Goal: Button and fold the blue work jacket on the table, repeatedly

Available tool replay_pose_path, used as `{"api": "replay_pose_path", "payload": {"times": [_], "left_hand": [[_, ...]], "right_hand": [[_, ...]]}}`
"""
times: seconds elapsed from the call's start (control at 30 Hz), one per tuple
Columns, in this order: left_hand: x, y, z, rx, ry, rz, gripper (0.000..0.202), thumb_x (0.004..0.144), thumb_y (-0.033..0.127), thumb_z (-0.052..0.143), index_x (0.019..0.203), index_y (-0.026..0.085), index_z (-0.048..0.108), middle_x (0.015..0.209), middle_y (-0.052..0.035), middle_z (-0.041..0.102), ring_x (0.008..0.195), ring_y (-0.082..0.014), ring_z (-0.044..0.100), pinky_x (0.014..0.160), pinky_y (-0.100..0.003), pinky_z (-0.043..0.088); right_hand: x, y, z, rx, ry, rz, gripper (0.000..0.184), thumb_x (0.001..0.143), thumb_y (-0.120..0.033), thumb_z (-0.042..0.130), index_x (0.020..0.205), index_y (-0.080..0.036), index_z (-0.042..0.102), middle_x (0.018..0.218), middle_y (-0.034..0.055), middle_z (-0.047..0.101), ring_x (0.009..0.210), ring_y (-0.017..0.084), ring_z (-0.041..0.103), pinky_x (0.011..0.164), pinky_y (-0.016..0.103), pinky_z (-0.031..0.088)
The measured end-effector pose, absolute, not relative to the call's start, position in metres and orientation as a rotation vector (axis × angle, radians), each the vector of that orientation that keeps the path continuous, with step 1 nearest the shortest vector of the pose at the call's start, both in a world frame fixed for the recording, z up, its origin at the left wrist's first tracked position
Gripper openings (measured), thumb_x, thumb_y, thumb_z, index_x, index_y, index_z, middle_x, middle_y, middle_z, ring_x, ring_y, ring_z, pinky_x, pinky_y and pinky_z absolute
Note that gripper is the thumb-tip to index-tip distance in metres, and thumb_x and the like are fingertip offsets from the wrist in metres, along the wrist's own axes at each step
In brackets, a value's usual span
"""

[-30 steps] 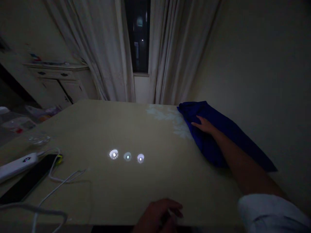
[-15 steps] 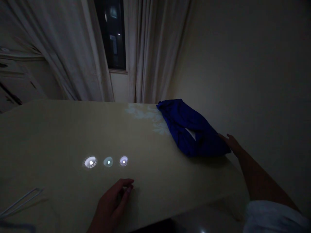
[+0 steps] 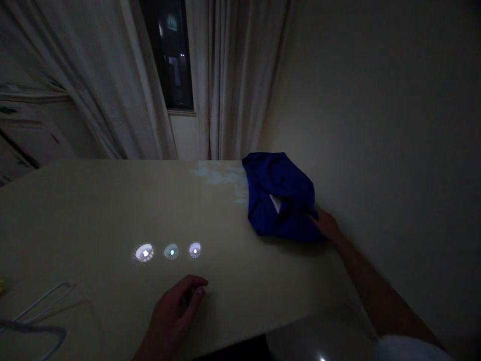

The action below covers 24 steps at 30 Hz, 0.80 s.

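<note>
A rumpled blue cloth (image 3: 280, 175), likely a garment, lies in a loose heap at the table's right side, with a small white patch (image 3: 275, 203) showing in its folds. My right hand (image 3: 326, 224) grips the cloth's near right edge, its fingertips partly hidden in the fabric. Over the front of the table is my left hand (image 3: 176, 308), fingers loosely curved. A gap shows between its thumb and forefinger, and nothing is in it. The left hand is well apart from the cloth.
The pale table (image 3: 112, 205) reaches to the right wall (image 3: 376, 125). At front left lies a thin bent white frame, perhaps a hanger (image 3: 41, 329); a yellow thing (image 3: 1, 286) is cut off by the left border. Curtains (image 3: 240, 85) hang beyond. Ceiling lights reflect on the tabletop.
My right hand has moved left, bringing the cloth's right end in, so the heap is shorter and more bunched. My left hand has barely moved. The view has shifted slightly.
</note>
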<state>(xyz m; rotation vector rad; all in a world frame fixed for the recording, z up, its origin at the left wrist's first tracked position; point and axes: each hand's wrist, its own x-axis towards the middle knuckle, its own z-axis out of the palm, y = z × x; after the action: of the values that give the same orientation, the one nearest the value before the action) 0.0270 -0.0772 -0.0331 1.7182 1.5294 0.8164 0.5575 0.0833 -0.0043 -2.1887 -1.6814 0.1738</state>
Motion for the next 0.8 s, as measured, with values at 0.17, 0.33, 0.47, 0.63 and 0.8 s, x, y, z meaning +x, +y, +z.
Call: {"api": "replay_pose_path", "payload": {"times": [0.17,0.33,0.47,0.63,0.8], "left_hand": [[0.032,-0.076,-0.029,1.752,1.520,0.828,0.043,0.095,0.060,0.054,0.111,0.027,0.075,0.094,-0.0034,0.079,0.076,-0.0202,0.072,0.070,-0.030,0.059],[0.029,-0.085,-0.029,1.731,1.527,1.052,0.045,0.095,0.059,0.055,0.115,0.024,0.073,0.097,-0.0060,0.078,0.083,-0.0221,0.073,0.075,-0.031,0.060],[0.016,-0.089,-0.025,1.646,1.660,1.202,0.048,0.096,0.061,0.050,0.118,0.023,0.070,0.118,-0.0085,0.075,0.108,-0.0275,0.072,0.093,-0.040,0.060],[0.009,-0.102,-0.004,1.753,1.904,1.231,0.056,0.102,0.055,0.041,0.147,0.024,0.051,0.153,-0.0127,0.056,0.140,-0.0328,0.053,0.116,-0.058,0.044],[0.054,-0.122,0.003,2.693,1.428,1.043,0.086,0.090,0.061,0.064,0.163,0.027,0.035,0.165,-0.0119,0.044,0.150,-0.0358,0.040,0.125,-0.057,0.030]], "right_hand": [[0.443,0.052,-0.011,-2.149,-1.948,0.140,0.031,0.100,-0.035,0.049,0.116,-0.021,0.072,0.106,0.0176,0.078,0.105,0.035,0.073,0.098,0.046,0.051],[0.316,-0.029,-0.026,-2.032,-2.120,0.192,0.036,0.099,-0.035,0.050,0.124,-0.020,0.072,0.103,0.0233,0.077,0.104,0.038,0.072,0.097,0.056,0.049],[0.268,-0.104,-0.031,-1.726,-2.341,0.452,0.061,0.094,-0.057,0.057,0.145,-0.024,0.062,0.133,0.0204,0.071,0.123,0.042,0.065,0.109,0.061,0.042],[0.333,-0.074,0.019,-1.487,-2.126,0.547,0.038,0.099,-0.061,0.052,0.118,-0.037,0.075,0.114,0.0047,0.079,0.108,0.030,0.072,0.098,0.044,0.053],[0.446,0.055,0.051,-1.759,-1.675,-0.015,0.066,0.091,-0.060,0.065,0.145,-0.024,0.056,0.151,0.0162,0.057,0.142,0.036,0.049,0.122,0.045,0.034]]}}
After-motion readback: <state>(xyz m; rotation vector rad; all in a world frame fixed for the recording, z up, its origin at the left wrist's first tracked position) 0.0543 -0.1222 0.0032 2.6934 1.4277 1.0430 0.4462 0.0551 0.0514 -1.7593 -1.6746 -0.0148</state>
